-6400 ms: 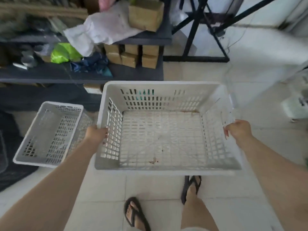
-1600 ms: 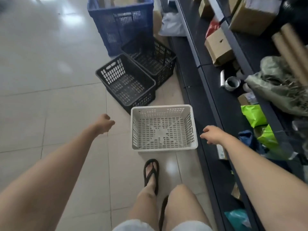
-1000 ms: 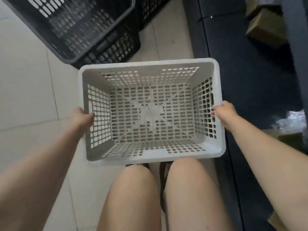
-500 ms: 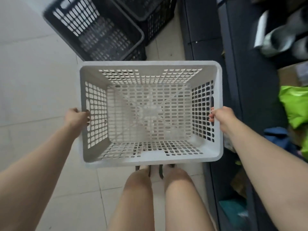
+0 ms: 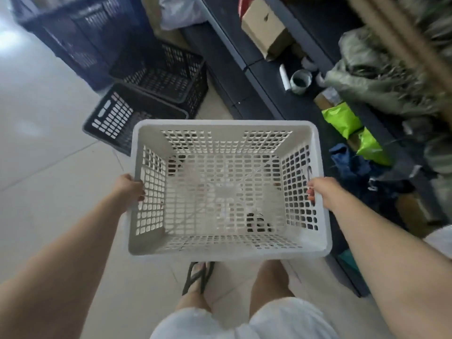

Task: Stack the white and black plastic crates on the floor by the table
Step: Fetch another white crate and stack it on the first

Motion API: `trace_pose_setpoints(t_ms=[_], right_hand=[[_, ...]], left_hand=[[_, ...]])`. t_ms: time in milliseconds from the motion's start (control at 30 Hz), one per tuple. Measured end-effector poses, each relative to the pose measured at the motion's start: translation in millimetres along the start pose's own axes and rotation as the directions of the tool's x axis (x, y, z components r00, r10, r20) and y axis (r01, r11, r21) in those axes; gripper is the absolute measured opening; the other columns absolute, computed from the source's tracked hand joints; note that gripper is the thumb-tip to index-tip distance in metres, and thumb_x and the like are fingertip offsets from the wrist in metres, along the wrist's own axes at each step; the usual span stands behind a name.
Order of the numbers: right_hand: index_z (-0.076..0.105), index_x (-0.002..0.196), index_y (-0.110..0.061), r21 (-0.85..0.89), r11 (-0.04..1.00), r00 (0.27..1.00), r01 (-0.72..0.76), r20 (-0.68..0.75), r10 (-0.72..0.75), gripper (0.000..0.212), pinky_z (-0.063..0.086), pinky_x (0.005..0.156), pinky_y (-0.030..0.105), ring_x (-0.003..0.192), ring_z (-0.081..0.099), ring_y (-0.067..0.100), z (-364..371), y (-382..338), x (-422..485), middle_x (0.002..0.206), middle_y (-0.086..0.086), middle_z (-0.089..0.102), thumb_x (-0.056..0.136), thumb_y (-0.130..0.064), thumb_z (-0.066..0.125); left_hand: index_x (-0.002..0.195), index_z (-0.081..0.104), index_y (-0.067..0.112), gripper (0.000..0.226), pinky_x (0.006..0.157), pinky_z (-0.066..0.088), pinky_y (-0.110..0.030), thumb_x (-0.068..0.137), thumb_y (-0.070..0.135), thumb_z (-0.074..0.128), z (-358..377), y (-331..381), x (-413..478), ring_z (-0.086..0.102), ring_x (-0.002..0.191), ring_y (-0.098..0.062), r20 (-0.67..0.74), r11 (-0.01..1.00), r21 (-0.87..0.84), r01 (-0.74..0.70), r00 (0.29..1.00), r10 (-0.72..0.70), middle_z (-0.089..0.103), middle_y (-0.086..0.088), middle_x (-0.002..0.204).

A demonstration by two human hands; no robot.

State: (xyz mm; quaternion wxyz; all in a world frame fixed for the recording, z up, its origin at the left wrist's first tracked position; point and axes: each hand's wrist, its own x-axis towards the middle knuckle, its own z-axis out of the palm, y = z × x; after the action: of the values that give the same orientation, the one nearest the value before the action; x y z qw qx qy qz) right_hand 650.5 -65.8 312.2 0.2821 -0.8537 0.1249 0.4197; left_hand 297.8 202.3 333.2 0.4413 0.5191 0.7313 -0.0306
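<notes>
I hold a white perforated plastic crate [image 5: 227, 189] in the air in front of my legs, open side up. My left hand [image 5: 129, 189] grips its left wall and my right hand [image 5: 320, 192] grips its right wall at the handle slot. Beyond it on the floor stand two black crates: the nearer one [image 5: 115, 118] is partly hidden behind the white crate's far rim, the other [image 5: 161, 74] sits just behind it against the table.
A large dark blue crate [image 5: 80, 33] stands at the back left. A low dark table or shelf [image 5: 264, 77] runs along the right, holding cardboard boxes [image 5: 264, 28], tape rolls [image 5: 300, 81] and green bags [image 5: 342, 118]. Tiled floor [image 5: 49, 167] stretches to the left.
Both hands have lifted the white crate higher off the floor as I straighten up. More of the black crates and the table has come into view.
</notes>
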Motion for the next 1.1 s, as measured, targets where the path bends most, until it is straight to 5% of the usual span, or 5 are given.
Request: trace_pose_setpoints(t_ms=[267,533,633,867,1100], right_hand=[[0.053,0.088,-0.006,0.353,0.924,0.981,-0.147,-0.069,0.183,0.004,0.044,0.044,0.029,0.054,0.048,0.022,-54,180,-105,0.066,0.012,0.05,0.09,-0.003,0.052],[0.053,0.086,0.003,0.721,0.679,0.914,-0.136,-0.173,0.367,0.006,0.045,0.036,0.025,0.055,0.044,0.023,-123,408,-201,0.072,0.014,0.047,0.091,0.002,0.05],[0.05,0.074,-0.001,0.815,0.565,0.886,-0.13,-0.16,0.435,0.018,0.044,0.03,0.02,0.056,0.046,0.024,-147,503,-234,0.072,0.015,0.046,0.092,0.001,0.049],[0.049,0.106,0.0,0.845,0.496,0.844,-0.2,-0.108,0.525,0.013,0.048,0.035,0.024,0.05,0.058,0.025,-217,727,-313,0.074,0.018,0.053,0.093,-0.001,0.049],[0.058,0.085,0.003,0.908,0.403,0.728,-0.114,-0.2,0.655,0.007,0.051,0.052,0.028,0.051,0.056,0.022,-279,894,-374,0.066,0.016,0.056,0.09,0.0,0.054]], left_hand=[[0.123,0.047,-0.012,0.031,0.033,0.044,-0.015,0.096,0.0,0.04,23,28,-69,0.047,0.054,-0.016,0.273,0.906,0.285,-0.314,0.932,0.237,0.049,-0.007,0.067],[0.095,0.062,-0.012,0.02,0.071,0.056,-0.043,0.085,-0.001,0.049,146,-9,-195,0.056,0.056,-0.026,0.488,0.651,0.419,-0.633,0.762,0.426,0.059,-0.013,0.064],[0.078,0.062,-0.003,0.013,0.061,0.05,-0.034,0.08,-0.002,0.049,196,-47,-260,0.055,0.055,-0.025,0.544,0.544,0.454,-0.706,0.703,0.458,0.059,-0.011,0.057],[0.071,0.055,-0.008,0.01,0.062,0.044,-0.037,0.078,-0.014,0.059,348,-147,-407,0.054,0.056,-0.025,0.649,0.5,0.437,-0.748,0.647,0.4,0.06,-0.016,0.053],[0.056,0.049,0.0,0.021,0.044,0.038,-0.025,0.068,-0.017,0.053,444,-225,-593,0.049,0.057,-0.025,0.838,0.278,0.333,-0.901,0.418,0.351,0.052,-0.02,0.066]])
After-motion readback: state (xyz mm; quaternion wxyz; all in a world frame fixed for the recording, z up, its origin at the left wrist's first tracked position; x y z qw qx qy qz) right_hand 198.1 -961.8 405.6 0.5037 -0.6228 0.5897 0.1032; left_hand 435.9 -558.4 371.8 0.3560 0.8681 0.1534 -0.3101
